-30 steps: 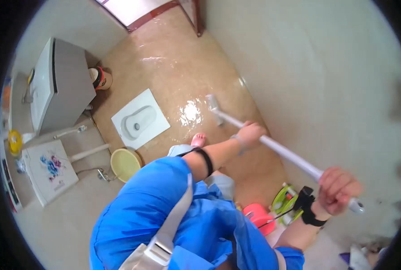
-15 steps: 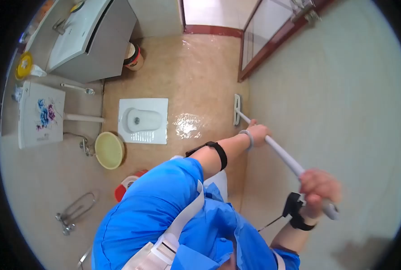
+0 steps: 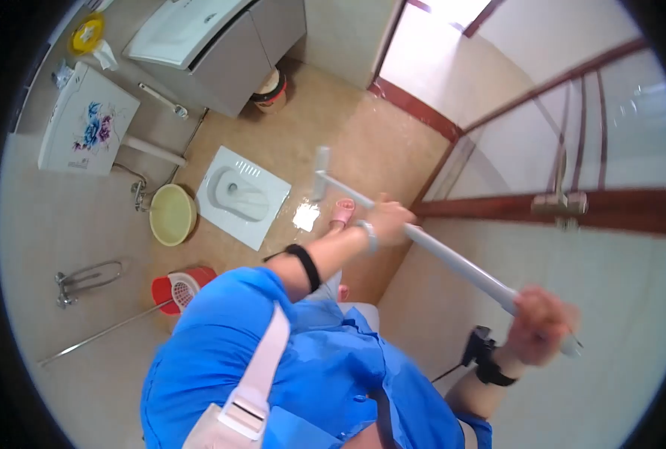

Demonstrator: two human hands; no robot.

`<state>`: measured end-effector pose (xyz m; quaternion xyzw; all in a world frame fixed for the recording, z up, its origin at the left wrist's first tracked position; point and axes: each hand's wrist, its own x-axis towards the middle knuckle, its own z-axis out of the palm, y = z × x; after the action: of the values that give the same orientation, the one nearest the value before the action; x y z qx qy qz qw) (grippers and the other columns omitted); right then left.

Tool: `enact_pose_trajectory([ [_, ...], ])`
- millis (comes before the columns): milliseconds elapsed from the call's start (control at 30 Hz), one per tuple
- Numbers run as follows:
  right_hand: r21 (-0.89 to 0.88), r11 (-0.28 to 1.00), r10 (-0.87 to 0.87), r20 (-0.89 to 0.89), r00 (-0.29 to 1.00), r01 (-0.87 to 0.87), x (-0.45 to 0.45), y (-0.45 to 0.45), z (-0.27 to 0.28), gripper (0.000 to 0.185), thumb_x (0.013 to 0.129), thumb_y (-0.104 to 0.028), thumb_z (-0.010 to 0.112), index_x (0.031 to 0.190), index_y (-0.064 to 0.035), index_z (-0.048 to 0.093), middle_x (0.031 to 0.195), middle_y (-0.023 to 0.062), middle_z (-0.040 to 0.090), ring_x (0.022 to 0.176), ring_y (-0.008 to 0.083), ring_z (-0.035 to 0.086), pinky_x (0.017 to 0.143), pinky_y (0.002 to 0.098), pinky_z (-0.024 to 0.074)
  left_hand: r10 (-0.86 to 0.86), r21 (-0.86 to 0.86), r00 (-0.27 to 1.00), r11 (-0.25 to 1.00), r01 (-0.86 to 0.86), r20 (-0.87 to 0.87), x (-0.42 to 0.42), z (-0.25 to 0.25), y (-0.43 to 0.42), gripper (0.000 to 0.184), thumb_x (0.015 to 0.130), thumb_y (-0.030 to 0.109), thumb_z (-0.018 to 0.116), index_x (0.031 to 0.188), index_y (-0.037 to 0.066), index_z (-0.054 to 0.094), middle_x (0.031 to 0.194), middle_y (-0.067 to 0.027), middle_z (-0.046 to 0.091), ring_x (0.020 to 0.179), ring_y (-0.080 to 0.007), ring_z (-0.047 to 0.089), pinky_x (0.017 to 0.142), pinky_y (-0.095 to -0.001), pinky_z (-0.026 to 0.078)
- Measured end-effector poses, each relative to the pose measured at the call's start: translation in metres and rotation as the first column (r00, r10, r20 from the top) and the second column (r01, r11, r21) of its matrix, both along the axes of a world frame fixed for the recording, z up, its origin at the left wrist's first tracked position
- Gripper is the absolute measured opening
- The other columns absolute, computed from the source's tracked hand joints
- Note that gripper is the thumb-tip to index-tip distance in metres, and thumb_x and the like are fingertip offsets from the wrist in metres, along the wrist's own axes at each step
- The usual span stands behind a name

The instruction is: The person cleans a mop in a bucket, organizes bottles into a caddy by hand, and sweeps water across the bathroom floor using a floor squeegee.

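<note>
My left hand (image 3: pixel 389 221) is wrapped round the middle of a long white pole (image 3: pixel 460 263). Farther up the pole, near its top end, my right hand (image 3: pixel 541 326) is closed on it and slightly blurred. At the pole's lower end a narrow pale crosspiece head (image 3: pixel 321 173) lies at the tiled floor (image 3: pixel 333 105), between the white squat toilet (image 3: pixel 243 196) and the door side. A pink slipper (image 3: pixel 342 212) on a foot shows just beside the head, below the pole.
A yellow-green basin (image 3: pixel 173 215) and a red mop bucket (image 3: pixel 170 293) stand at the left. Beyond them are a flowered cistern (image 3: pixel 93 126), a sink cabinet (image 3: pixel 235 63) and a small bin (image 3: pixel 271 93). The open framed door (image 3: pixel 617 213) stands at the right, near the pole.
The view has turned, bringing more of the door and the red bucket into sight. The pole's head has swung from near the right wall leftward toward the squat toilet. Both hands keep their hold.
</note>
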<state>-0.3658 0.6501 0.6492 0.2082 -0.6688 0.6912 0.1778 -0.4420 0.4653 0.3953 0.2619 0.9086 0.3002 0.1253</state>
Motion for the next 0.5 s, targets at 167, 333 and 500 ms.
enact_pose_trajectory([
  [167, 0.34, 0.939, 0.055, -0.036, 0.998, -0.04, -0.142, -0.037, 0.01, 0.036, 0.082, -0.031, 0.062, 0.062, -0.0081, 0.043, 0.048, 0.0049, 0.049, 0.043, 0.0154, 0.05, 0.055, 0.0333, 0.0478, 0.003, 0.24, 0.998, 0.97, -0.019, 0.067, -0.164, -0.008, 0.059, 0.034, 0.083, 0.046, 0.052, 0.069, 0.016, 0.062, 0.081, -0.007, 0.063, 0.082, -0.0248, 0.059, 0.085, -0.0424, 0.032],
  [333, 0.201, 0.973, 0.103, 0.058, 0.993, -0.113, -0.273, -0.062, -0.021, 0.036, 0.083, -0.032, 0.062, 0.064, -0.0095, 0.041, 0.047, 0.0027, 0.046, 0.043, 0.0145, 0.047, 0.053, 0.0344, 0.0464, 0.002, 0.218, 0.965, 0.974, -0.061, 0.262, -0.262, -0.032, 0.023, 0.013, 0.078, 0.026, 0.054, 0.073, 0.018, 0.064, 0.085, -0.0068, 0.064, 0.089, -0.0245, 0.059, 0.088, -0.0405, 0.032],
  [500, -0.16, 0.984, 0.138, 0.43, 0.892, -0.075, -0.33, -0.07, -0.078, 0.031, 0.087, -0.024, 0.056, 0.067, -0.009, 0.039, 0.054, 0.0035, 0.047, 0.049, 0.0157, 0.049, 0.055, 0.0363, 0.0452, 0.107, -0.041, 0.95, 0.994, -0.099, 0.293, -0.244, -0.071, -0.098, 0.011, 0.072, 0.024, 0.06, 0.081, 0.021, 0.065, 0.082, -0.0035, 0.064, 0.088, -0.0206, 0.059, 0.082, -0.0408, 0.032],
])
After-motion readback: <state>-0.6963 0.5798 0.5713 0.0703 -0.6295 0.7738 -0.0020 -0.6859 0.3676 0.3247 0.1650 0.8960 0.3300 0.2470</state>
